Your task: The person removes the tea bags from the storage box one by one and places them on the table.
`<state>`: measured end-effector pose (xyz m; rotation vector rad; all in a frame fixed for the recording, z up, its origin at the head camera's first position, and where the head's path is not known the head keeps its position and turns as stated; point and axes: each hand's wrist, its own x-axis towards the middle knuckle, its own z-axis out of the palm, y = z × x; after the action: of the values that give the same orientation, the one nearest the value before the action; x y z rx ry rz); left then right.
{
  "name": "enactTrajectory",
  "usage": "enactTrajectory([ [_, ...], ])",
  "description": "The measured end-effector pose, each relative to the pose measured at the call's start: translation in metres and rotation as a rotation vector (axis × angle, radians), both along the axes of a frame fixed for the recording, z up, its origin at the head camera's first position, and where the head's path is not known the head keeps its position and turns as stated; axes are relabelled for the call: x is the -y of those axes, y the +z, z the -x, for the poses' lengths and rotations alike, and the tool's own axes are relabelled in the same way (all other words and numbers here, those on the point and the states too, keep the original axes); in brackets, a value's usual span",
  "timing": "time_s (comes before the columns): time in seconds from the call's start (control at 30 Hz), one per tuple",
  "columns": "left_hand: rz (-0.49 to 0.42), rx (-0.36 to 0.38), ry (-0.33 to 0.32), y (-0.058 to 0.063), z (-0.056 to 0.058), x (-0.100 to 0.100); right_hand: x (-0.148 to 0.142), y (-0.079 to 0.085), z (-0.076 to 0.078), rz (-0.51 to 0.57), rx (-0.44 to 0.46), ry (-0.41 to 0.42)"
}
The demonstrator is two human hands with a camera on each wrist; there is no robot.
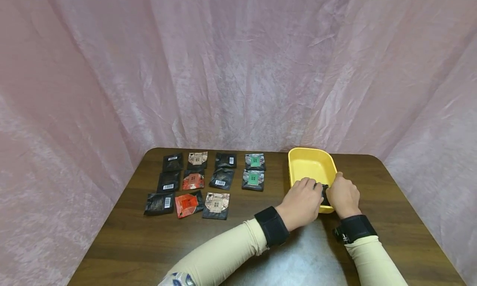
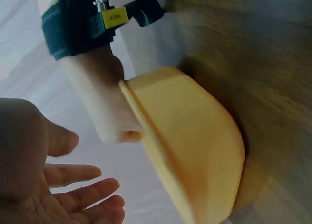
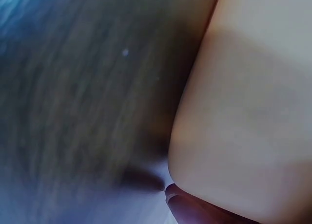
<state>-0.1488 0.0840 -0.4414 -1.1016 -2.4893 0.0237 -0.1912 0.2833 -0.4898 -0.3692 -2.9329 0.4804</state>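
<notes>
My left hand (image 1: 303,199) is over the front left of a yellow plastic bin (image 1: 309,163), its fingers loosely extended. In the left wrist view the thumb and fingers (image 2: 80,199) stand apart with nothing between them. My right hand (image 1: 343,194) grips the bin's right rim near the front corner. A black sachet (image 1: 325,195) shows inside the bin between the two hands, partly covered by them. From the left wrist, the bin's outer wall (image 2: 195,131) rises from the table. The right wrist view is mostly filled by blurred skin and tabletop.
Left of the bin, several flat sachets lie in rough columns: black ones with barcodes (image 1: 168,181), red ones (image 1: 193,179), beige ones (image 1: 216,205) and green-labelled ones (image 1: 253,180). The brown wooden table (image 1: 149,244) ends at a pink curtain (image 1: 238,70) behind.
</notes>
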Motion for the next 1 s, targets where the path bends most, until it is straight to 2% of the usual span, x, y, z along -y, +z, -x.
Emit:
enactTrajectory([
  [0.07, 0.022, 0.008, 0.003, -0.004, 0.005, -0.006, 0.0, 0.0, 0.0, 0.001, 0.001, 0.001],
  [0.17, 0.066, 0.073, 0.027, -0.012, 0.012, -0.014, 0.001, 0.0, 0.001, 0.009, 0.004, -0.007],
  [0.27, 0.089, 0.171, 0.056, -0.019, 0.021, -0.019, 0.003, 0.001, 0.001, 0.008, 0.007, -0.018],
  [0.4, 0.038, 0.337, 0.079, -0.024, 0.035, -0.028, 0.003, 0.002, 0.001, 0.0, 0.016, -0.022],
  [0.5, 0.022, 0.427, 0.078, -0.026, 0.046, -0.034, 0.003, 0.002, 0.001, 0.001, 0.026, -0.021],
  [0.73, 0.095, 0.464, 0.025, -0.028, 0.063, -0.042, 0.0, -0.001, 0.002, 0.002, 0.025, -0.006],
  [0.87, 0.088, 0.546, -0.022, -0.026, 0.067, -0.043, 0.0, -0.001, 0.002, 0.002, 0.011, -0.01],
  [1.0, 0.103, 0.633, 0.024, -0.024, 0.068, -0.045, 0.001, -0.001, 0.001, -0.007, 0.001, -0.007],
])
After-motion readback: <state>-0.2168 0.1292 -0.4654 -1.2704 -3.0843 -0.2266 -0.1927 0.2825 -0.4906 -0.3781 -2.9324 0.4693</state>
